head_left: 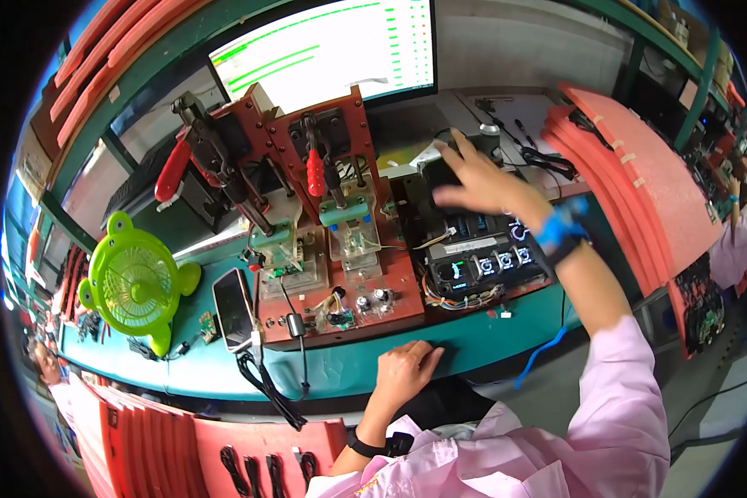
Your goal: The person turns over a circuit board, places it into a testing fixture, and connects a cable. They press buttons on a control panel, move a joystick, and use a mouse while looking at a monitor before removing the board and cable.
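Note:
My right hand (483,181) is stretched over a black control unit (465,270) with knobs and small lit displays, its fingers apart. A dark boxy item (440,174) shows beneath its fingers, partly covered; whether they touch I cannot tell. That wrist wears a blue band (561,224), slightly blurred. My left hand (405,372) lies at the bench's front edge, fingers curled in, with nothing visible in it. Nearest to it is a red test fixture (390,303) bearing two toggle clamps, one with a large red handle (174,170), the other with a smaller red grip (314,173).
A phone (234,307) and a green fan (137,282) stand left of the fixture. Behind it glows a monitor (332,50). Pink foam sheets (639,174) are stacked at right; more foam with black cables (253,473) is at lower left. A blue cord (539,357) hangs over the front edge.

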`<move>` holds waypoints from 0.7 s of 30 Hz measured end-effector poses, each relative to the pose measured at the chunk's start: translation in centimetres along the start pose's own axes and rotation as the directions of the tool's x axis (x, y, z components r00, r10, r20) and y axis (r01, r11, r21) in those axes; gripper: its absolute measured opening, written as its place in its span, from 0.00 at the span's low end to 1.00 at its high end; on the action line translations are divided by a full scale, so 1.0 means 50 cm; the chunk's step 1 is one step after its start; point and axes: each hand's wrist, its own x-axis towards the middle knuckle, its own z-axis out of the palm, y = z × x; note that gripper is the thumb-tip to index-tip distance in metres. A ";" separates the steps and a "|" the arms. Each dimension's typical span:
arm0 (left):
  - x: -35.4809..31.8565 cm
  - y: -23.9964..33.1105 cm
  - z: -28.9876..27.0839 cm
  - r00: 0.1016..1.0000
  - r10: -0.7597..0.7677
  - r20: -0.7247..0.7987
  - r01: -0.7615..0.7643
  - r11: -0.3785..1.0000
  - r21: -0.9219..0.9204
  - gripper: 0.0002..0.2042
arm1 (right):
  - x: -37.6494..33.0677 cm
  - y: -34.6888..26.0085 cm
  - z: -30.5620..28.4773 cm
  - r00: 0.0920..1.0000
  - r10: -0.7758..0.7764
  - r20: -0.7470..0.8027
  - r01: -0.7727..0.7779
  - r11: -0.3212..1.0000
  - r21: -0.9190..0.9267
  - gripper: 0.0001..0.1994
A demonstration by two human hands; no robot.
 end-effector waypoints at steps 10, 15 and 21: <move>-0.006 -0.007 -0.003 0.996 0.086 0.020 -0.083 0.988 -0.128 0.09 | 0.230 -0.008 0.081 0.927 0.149 -0.345 -0.259 0.918 -0.301 0.23; -0.007 -0.014 -0.011 0.997 0.029 0.076 -0.017 0.989 -0.147 0.08 | 0.247 -0.015 0.104 0.889 0.329 -0.319 -0.412 0.878 -0.242 0.20; -0.004 -0.015 -0.009 0.994 0.085 0.063 -0.077 0.990 -0.118 0.08 | 0.242 -0.036 0.085 0.934 0.240 -0.263 -0.248 0.969 0.002 0.17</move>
